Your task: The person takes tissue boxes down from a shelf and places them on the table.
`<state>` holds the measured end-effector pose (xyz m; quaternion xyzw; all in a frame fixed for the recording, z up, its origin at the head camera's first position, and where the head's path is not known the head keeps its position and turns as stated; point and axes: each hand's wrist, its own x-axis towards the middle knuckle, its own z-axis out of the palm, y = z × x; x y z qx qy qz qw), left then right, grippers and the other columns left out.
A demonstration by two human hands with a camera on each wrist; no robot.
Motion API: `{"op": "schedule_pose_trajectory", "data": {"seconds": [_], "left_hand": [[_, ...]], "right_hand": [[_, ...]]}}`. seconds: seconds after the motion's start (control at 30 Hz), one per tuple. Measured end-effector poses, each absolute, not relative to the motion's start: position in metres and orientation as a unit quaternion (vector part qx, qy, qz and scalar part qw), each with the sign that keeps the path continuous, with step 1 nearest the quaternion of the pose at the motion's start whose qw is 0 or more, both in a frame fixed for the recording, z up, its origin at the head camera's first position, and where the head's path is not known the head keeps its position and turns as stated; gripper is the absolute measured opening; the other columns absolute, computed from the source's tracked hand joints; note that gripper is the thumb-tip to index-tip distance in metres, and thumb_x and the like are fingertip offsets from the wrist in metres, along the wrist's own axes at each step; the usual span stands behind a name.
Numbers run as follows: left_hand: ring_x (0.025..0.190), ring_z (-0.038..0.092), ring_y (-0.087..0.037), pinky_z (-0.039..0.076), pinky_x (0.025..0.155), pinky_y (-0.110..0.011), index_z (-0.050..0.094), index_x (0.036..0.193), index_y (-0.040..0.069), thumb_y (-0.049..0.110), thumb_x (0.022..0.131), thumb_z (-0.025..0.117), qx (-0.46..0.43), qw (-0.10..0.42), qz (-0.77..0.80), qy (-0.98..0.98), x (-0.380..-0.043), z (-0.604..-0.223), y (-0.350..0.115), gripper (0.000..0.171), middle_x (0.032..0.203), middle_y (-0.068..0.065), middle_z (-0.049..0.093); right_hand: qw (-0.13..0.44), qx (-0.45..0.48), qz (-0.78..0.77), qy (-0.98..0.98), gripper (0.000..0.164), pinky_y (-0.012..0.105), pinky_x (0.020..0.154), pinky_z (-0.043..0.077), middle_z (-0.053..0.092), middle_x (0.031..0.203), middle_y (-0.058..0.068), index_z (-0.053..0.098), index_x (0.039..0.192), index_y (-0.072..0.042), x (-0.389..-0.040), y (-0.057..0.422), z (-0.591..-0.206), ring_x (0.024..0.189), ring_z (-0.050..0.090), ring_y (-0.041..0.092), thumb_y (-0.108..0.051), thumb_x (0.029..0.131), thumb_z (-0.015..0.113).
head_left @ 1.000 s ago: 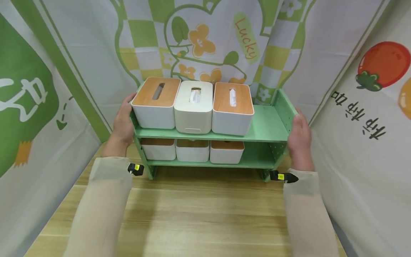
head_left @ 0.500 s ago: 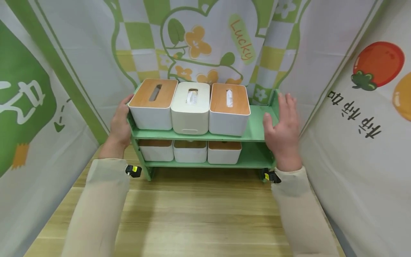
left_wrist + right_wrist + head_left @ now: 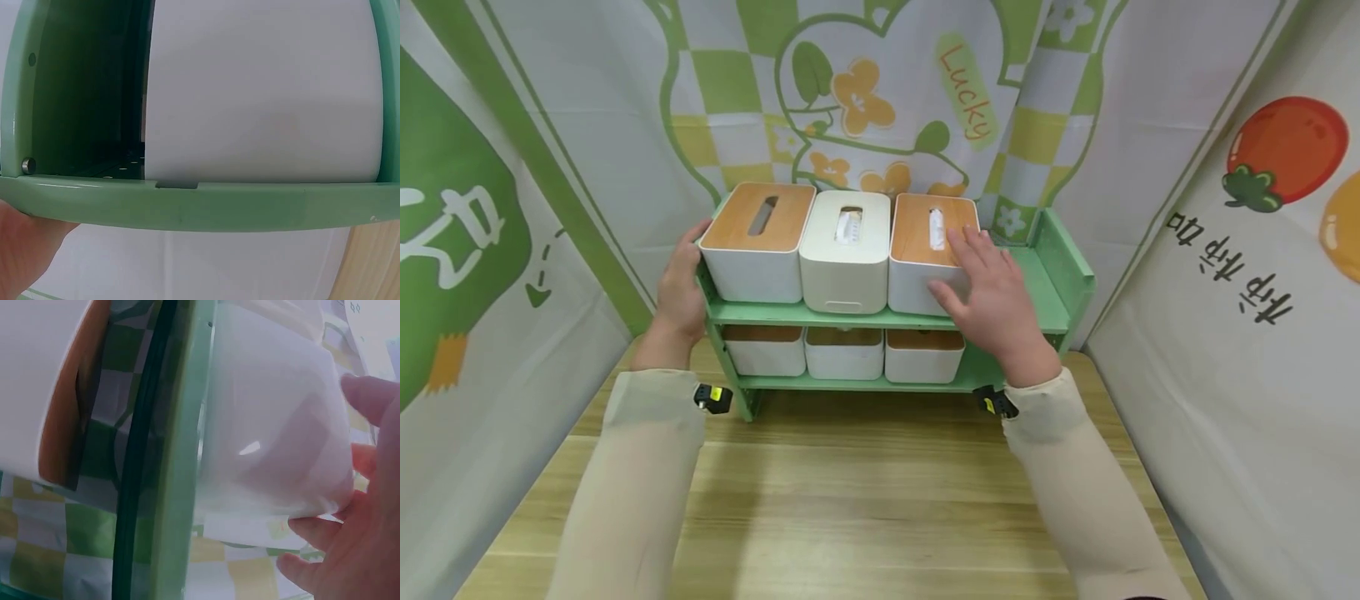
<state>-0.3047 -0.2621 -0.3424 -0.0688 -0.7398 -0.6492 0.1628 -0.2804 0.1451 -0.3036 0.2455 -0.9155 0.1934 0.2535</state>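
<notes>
A green two-tier shelf point(image 3: 842, 315) stands on the table, in the middle of the head view. My left hand point(image 3: 681, 287) grips its left side panel; part of the fingers is hidden behind the panel. On the upper tier sit a wood-lidded tissue box point(image 3: 752, 275), a cream tissue box point(image 3: 850, 279) and a second wood-lidded tissue box point(image 3: 913, 283), side by side. Fingers relaxed, my right hand point(image 3: 996, 304) lies over the right corner of that last box. In the right wrist view its fingertips point(image 3: 315, 531) are at the box's edge.
Below, the lower tier holds three white boxes with wooden lids, one being the right lower box point(image 3: 925, 357). The shelf's right side panel point(image 3: 1067, 262) rises beyond my right hand. Printed cloth point(image 3: 730, 100) hangs behind and at both sides. The wooden table point(image 3: 865, 492) extends in front.
My right hand has let go of the shelf's right side panel and moved left to the right-hand upper tissue box. My left hand has stayed on the left panel. The view shifted slightly.
</notes>
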Motion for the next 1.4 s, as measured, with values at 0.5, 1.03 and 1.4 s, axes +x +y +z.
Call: {"op": "schedule_pose_trajectory", "data": {"seconds": [0.5, 1.03, 1.4], "left_hand": [[0.142, 0.023, -0.021, 0.019, 0.112, -0.041, 0.031, 0.157, 0.028, 0.041, 0.104, 0.019, -0.067, 0.167, -0.649, -0.739, -0.304, -0.342, -0.262, 0.057, 0.16, 0.0, 0.025], [0.144, 0.021, -0.02, 0.014, 0.114, -0.04, 0.032, 0.157, 0.026, 0.039, 0.104, 0.019, -0.07, 0.178, -0.646, -0.739, -0.304, -0.341, -0.263, 0.057, 0.161, 0.0, 0.025], [0.142, 0.023, -0.02, 0.018, 0.113, -0.041, 0.03, 0.158, 0.028, 0.039, 0.104, 0.018, -0.078, 0.165, -0.653, -0.735, -0.304, -0.342, -0.263, 0.056, 0.161, 0.0, 0.025]], "right_hand": [[0.252, 0.266, 0.199, -0.909, 0.048, 0.047, 0.115, 0.02, 0.046, 0.146, 0.023, 0.058, 0.139, -0.002, -0.278, 0.146, -0.3, 0.14, 0.032, 0.041, -0.028, 0.099, 0.064], [0.225, 0.242, 0.171, -0.928, 0.065, 0.049, 0.115, 0.021, 0.039, 0.15, 0.024, 0.05, 0.145, -0.003, -0.27, 0.146, -0.298, 0.142, 0.026, 0.044, -0.035, 0.093, 0.072], [0.27, 0.22, 0.235, -0.907, 0.072, 0.058, 0.104, 0.035, 0.04, 0.15, 0.023, 0.052, 0.143, -0.003, -0.272, 0.152, -0.309, 0.136, 0.037, 0.042, -0.045, 0.088, 0.074]]}}
